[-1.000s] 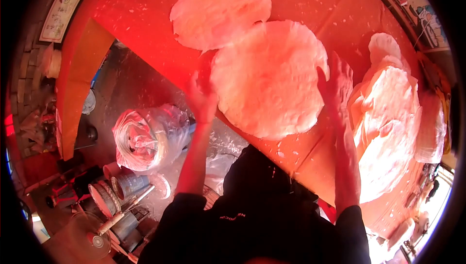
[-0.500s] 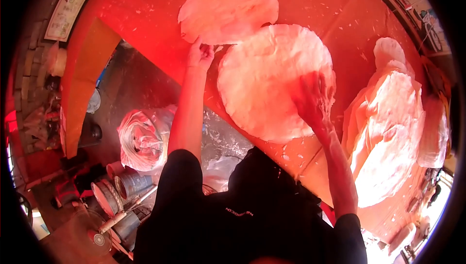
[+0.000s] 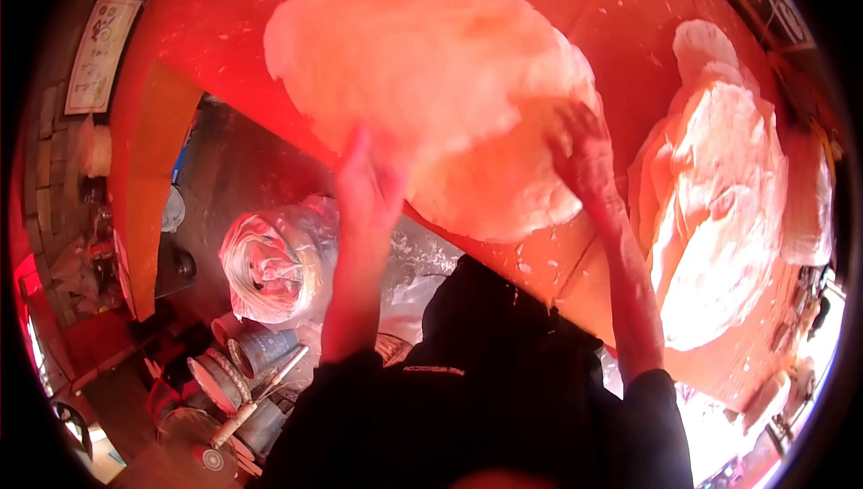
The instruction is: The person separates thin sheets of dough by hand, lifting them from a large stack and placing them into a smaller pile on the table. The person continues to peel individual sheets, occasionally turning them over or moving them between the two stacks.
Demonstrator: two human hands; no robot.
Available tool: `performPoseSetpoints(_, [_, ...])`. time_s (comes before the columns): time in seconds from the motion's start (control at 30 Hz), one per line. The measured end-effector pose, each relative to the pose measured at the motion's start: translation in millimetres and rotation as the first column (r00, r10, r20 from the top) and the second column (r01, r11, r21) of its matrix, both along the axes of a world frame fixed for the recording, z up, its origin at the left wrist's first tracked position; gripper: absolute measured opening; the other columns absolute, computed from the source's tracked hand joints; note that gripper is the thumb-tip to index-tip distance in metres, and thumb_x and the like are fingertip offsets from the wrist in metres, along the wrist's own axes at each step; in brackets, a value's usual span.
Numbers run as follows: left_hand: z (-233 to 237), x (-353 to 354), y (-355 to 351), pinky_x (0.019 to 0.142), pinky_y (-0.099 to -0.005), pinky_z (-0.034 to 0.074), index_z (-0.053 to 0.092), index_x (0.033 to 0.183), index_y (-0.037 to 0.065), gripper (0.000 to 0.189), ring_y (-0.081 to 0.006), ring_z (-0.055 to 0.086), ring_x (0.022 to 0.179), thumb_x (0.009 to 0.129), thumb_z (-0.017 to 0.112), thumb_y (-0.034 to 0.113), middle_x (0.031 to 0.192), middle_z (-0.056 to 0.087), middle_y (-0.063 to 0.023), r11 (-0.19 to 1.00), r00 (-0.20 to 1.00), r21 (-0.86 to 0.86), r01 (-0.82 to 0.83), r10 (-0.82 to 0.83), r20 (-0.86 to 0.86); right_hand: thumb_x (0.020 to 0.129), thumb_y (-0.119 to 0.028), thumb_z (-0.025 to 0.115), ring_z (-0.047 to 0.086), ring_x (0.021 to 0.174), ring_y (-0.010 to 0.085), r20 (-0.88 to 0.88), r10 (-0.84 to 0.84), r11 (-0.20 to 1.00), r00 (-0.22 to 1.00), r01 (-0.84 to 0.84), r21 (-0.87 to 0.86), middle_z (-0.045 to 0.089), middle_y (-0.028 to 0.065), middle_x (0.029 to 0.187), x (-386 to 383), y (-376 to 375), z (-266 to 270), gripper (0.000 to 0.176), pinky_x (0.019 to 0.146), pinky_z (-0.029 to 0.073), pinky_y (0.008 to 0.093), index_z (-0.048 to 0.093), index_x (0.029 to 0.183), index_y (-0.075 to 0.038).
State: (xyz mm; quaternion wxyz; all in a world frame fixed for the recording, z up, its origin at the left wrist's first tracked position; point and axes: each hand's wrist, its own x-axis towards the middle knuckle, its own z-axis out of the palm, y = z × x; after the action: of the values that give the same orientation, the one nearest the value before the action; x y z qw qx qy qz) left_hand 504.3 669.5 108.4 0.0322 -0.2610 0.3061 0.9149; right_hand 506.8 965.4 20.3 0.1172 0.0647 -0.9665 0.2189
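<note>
Two thin, pale round sheets with ragged edges lie on the red-lit table; their material is not clear. The upper sheet (image 3: 387, 57) spreads across the lower sheet (image 3: 503, 188) and hides its far part. My left hand (image 3: 370, 179), smeared by motion, is closed at the near edge of the upper sheet. Over on the right, my right hand (image 3: 584, 155) rests with fingers apart at the right side of the lower sheet, close to where the two overlap.
A tall pile of similar pale sheets (image 3: 719, 210) stands on the right of the table (image 3: 620, 40). Below the table's near edge are a clear plastic-wrapped bundle (image 3: 270, 264), buckets (image 3: 261, 350) and a long-handled tool (image 3: 235, 422). Pale flakes dot the tabletop.
The upper sheet has come nearer and now covers much of the lower one. My left hand has moved toward me with its edge; my right hand stays at the lower sheet's right side.
</note>
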Motion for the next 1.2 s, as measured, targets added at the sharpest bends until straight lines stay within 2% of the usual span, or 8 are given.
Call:
performPoseSetpoints(0.07, [-35.5, 51.8, 0.8, 0.056, -0.0246, 0.047, 0.055, 0.118, 0.011, 0.021, -0.0155, 0.06, 0.071, 0.101, 0.047, 0.02, 0.096, 0.065, -0.0033, 0.998, 0.985, -0.008, 0.064, -0.062, 0.16, 0.087, -0.018, 0.062, 0.061, 0.098, 0.0372, -0.116, -0.183, 0.937, 0.976, 0.138, -0.32, 0.065, 0.0186, 0.105, 7.3, 16.6, 12.0, 0.03, 0.084, 0.05, 0.0387, 0.064, 0.114, -0.005])
performPoseSetpoints(0.17, [-90.3, 96.8, -3.6, 0.054, -0.0239, 0.049, 0.055, 0.119, 0.011, 0.022, -0.0134, 0.062, 0.074, 0.099, 0.052, 0.019, 0.092, 0.065, -0.0006, 0.94, 0.941, -0.043, 0.338, -0.339, -0.013, 0.09, -0.021, 0.06, 0.065, 0.09, 0.0349, 0.183, -0.37, 0.705, 0.911, 0.403, -0.583, 0.068, 0.0196, 0.098, 16.1, 39.0, 23.4, 0.029, 0.082, 0.05, 0.0414, 0.064, 0.111, -0.002])
performPoseSetpoints(0.23, [-96.7, 107.6, 4.3, 0.05, -0.023, 0.048, 0.056, 0.117, 0.01, 0.022, -0.0122, 0.062, 0.07, 0.097, 0.057, 0.019, 0.087, 0.064, -0.0004, 0.896, 0.939, -0.279, 0.345, -0.326, 0.112, 0.089, -0.022, 0.061, 0.066, 0.089, 0.0337, 0.269, -0.352, 0.684, 0.897, 0.443, -0.58, 0.069, 0.0185, 0.098, 16.6, 48.7, 18.5, 0.031, 0.082, 0.05, 0.0406, 0.064, 0.112, -0.003])
performPoseSetpoints(0.47, [-75.8, 97.3, -0.4, 0.049, -0.0227, 0.048, 0.059, 0.112, 0.009, 0.024, -0.0129, 0.062, 0.062, 0.094, 0.063, 0.023, 0.084, 0.065, -0.0027, 0.72, 0.832, -0.422, 0.551, -0.436, 0.343, 0.08, -0.024, 0.067, 0.067, 0.085, 0.0268, 0.193, -0.395, 0.832, 0.898, 0.439, -0.339, 0.07, 0.0125, 0.094, 10.9, 49.4, -14.1, 0.034, 0.078, 0.052, 0.035, 0.068, 0.109, -0.007])
performPoseSetpoints(0.63, [-113.1, 85.8, -55.2, 0.056, -0.026, 0.052, 0.059, 0.114, 0.006, 0.025, -0.0139, 0.064, 0.073, 0.093, 0.064, 0.019, 0.091, 0.066, -0.0045, 0.578, 0.97, -0.781, 0.237, -0.092, 0.226, 0.079, -0.031, 0.07, 0.068, 0.082, 0.0246, 0.157, -0.414, 0.874, 0.896, 0.44, -0.204, 0.07, 0.0114, 0.089, 18.1, 48.0, -10.5, 0.034, 0.077, 0.052, 0.0351, 0.07, 0.103, -0.007])
performPoseSetpoints(0.9, [-119.6, 68.7, -31.9, 0.063, -0.0258, 0.054, 0.061, 0.115, 0.004, 0.025, -0.0093, 0.057, 0.078, 0.091, 0.062, 0.011, 0.096, 0.058, -0.0009, 0.535, 0.985, -0.827, 0.173, -0.091, 0.147, 0.069, -0.032, 0.069, 0.066, 0.086, 0.0342, 0.368, -0.411, 0.761, 0.834, 0.537, -0.366, 0.069, 0.0165, 0.087, 9.7, 51.9, -5.5, 0.034, 0.08, 0.05, 0.0388, 0.071, 0.088, -0.003])
performPoseSetpoints(1.1, [-114.9, 68.6, -29.9, 0.069, -0.03, 0.055, 0.058, 0.12, 0.0, 0.033, -0.0135, 0.06, 0.084, 0.09, 0.065, 0.012, 0.104, 0.061, -0.0044, 0.464, 0.975, -0.858, 0.222, -0.132, 0.181, 0.072, -0.022, 0.061, 0.064, 0.085, 0.0384, 0.203, -0.425, 0.82, 0.882, 0.47, -0.325, 0.067, 0.02, 0.085, 17.3, 44.9, -8.5, 0.025, 0.076, 0.05, 0.0423, 0.068, 0.086, -0.002])
performPoseSetpoints(1.2, [-119.7, 66.5, -36.5, 0.07, -0.0317, 0.055, 0.058, 0.12, 0.0, 0.035, -0.0154, 0.061, 0.085, 0.089, 0.067, 0.011, 0.105, 0.061, -0.006, 0.485, 0.974, -0.845, 0.225, -0.123, 0.189, 0.076, -0.023, 0.069, 0.066, 0.084, 0.033, 0.248, -0.389, 0.872, 0.887, 0.441, -0.21, 0.068, 0.0154, 0.089, 9.8, 50.1, -17.2, 0.034, 0.075, 0.052, 0.0377, 0.066, 0.103, -0.003])
